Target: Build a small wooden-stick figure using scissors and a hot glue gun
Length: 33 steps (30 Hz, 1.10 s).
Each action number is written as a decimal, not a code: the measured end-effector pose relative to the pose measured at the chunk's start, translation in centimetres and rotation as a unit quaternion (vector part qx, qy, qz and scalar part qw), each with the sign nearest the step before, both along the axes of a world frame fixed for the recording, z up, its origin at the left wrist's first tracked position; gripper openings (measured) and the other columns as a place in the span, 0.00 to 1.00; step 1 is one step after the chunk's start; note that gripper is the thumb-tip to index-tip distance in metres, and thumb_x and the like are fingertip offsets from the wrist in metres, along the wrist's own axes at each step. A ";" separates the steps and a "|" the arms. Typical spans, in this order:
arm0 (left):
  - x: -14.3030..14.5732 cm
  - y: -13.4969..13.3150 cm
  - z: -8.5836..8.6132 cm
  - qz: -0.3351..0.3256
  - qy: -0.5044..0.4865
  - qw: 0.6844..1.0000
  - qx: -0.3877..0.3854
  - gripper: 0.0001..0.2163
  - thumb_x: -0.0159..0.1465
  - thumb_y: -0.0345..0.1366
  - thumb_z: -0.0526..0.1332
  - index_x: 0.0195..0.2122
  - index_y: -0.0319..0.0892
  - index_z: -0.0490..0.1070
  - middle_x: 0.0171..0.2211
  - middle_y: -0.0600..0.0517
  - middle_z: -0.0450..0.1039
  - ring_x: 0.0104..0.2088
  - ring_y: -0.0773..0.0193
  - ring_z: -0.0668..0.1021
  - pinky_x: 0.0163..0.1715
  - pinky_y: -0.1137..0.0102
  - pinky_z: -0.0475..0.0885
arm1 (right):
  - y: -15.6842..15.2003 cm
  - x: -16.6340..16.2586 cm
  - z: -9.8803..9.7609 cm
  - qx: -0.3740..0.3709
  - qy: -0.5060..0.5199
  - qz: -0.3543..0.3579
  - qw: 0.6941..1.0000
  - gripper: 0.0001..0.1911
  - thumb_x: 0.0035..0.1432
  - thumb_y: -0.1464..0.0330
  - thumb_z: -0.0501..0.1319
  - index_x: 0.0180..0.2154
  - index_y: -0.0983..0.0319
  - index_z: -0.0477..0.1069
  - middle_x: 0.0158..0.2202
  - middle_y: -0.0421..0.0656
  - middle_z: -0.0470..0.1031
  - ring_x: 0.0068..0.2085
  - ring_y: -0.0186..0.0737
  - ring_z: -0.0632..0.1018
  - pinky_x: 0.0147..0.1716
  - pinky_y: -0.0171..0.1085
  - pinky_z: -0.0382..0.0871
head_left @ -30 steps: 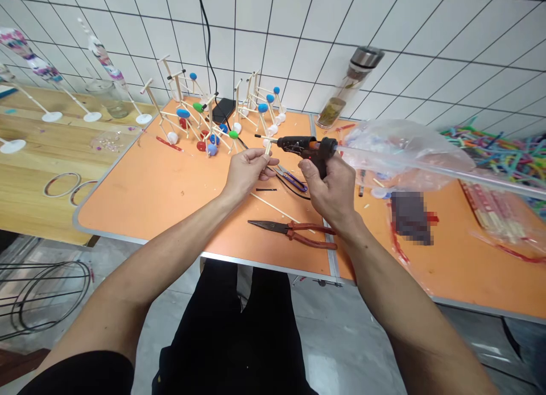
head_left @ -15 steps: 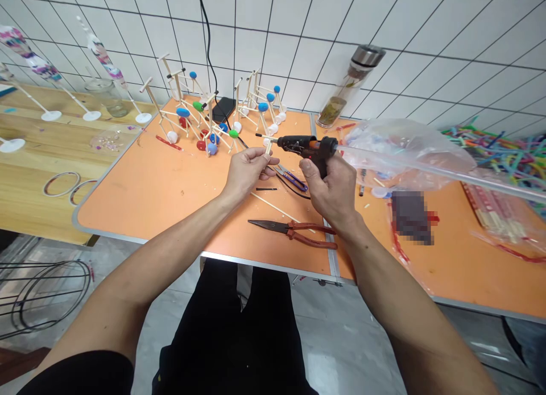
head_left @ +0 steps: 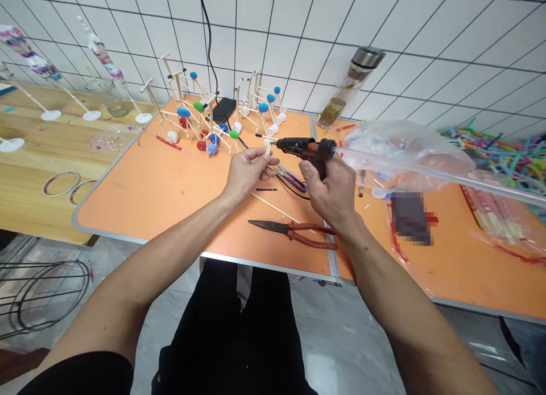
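Observation:
My right hand [head_left: 335,184] is wrapped round the grip of a black hot glue gun [head_left: 305,149], which points left. A long clear glue stick [head_left: 409,170] runs out of its back end. The nozzle is close to a small wooden stick piece [head_left: 268,148] pinched in my left hand [head_left: 251,168]; whether they touch I cannot tell. Beside the pinch is a dark-tipped crosspiece [head_left: 261,136]. Below my hands lie long-nose pliers [head_left: 290,229] with reddish-brown handles, a thin wooden stick [head_left: 275,206] and purple-handled snips [head_left: 292,177].
Several small stick models [head_left: 205,119] with coloured round pieces stand at the back. A glass bottle [head_left: 347,90] leans near the tiled wall. On the right are a plastic bag [head_left: 405,144], packaged sticks [head_left: 495,213] and colourful strips [head_left: 503,156]. Tape rings [head_left: 62,183] lie on the left table.

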State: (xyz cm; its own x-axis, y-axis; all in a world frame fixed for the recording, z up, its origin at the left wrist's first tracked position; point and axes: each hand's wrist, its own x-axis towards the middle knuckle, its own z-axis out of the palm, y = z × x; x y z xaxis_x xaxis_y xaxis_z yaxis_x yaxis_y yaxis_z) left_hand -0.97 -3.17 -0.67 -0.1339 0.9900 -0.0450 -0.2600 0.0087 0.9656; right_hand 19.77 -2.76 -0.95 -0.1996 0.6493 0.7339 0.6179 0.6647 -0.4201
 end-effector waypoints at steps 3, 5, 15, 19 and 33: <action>0.0 0.0 0.0 -0.001 -0.002 1.000 0.004 0.05 0.75 0.27 0.64 0.43 0.38 0.81 0.38 0.47 0.90 0.26 0.71 0.85 0.27 0.77 0.75 | 0.0 0.0 0.0 0.004 -0.001 -0.004 1.000 0.28 0.79 0.43 0.57 0.52 0.59 0.81 0.39 0.47 0.84 0.37 0.49 0.83 0.37 0.47 0.76; 0.0 0.1 0.0 -0.002 -0.001 1.000 0.003 0.05 0.75 0.28 0.65 0.43 0.38 0.82 0.39 0.47 0.90 0.26 0.71 0.85 0.27 0.78 0.75 | 0.0 0.0 0.0 0.002 -0.002 -0.007 1.000 0.28 0.79 0.44 0.57 0.52 0.59 0.81 0.40 0.47 0.84 0.38 0.50 0.83 0.38 0.47 0.76; 0.0 0.0 -0.1 -0.005 -0.001 1.000 -0.002 0.03 0.75 0.30 0.67 0.43 0.38 0.82 0.40 0.46 0.90 0.27 0.71 0.85 0.28 0.78 0.75 | -0.1 0.0 0.0 0.000 -0.002 -0.012 1.000 0.29 0.79 0.44 0.57 0.53 0.60 0.82 0.41 0.49 0.85 0.39 0.50 0.83 0.40 0.47 0.77; 0.0 -0.1 0.1 -0.002 -0.002 1.000 -0.006 0.04 0.75 0.30 0.67 0.43 0.38 0.82 0.40 0.46 0.90 0.27 0.71 0.85 0.28 0.77 0.75 | -0.2 -0.1 0.1 -0.004 -0.004 -0.016 1.000 0.29 0.78 0.43 0.57 0.53 0.59 0.83 0.41 0.49 0.86 0.38 0.50 0.83 0.38 0.47 0.77; 0.0 -0.3 0.2 -0.007 0.005 1.000 0.001 0.03 0.74 0.30 0.67 0.43 0.38 0.81 0.40 0.46 0.90 0.27 0.71 0.85 0.29 0.78 0.75 | -0.3 -0.1 0.2 -0.002 -0.001 -0.017 1.000 0.29 0.79 0.44 0.58 0.54 0.60 0.83 0.40 0.48 0.85 0.37 0.50 0.83 0.38 0.47 0.76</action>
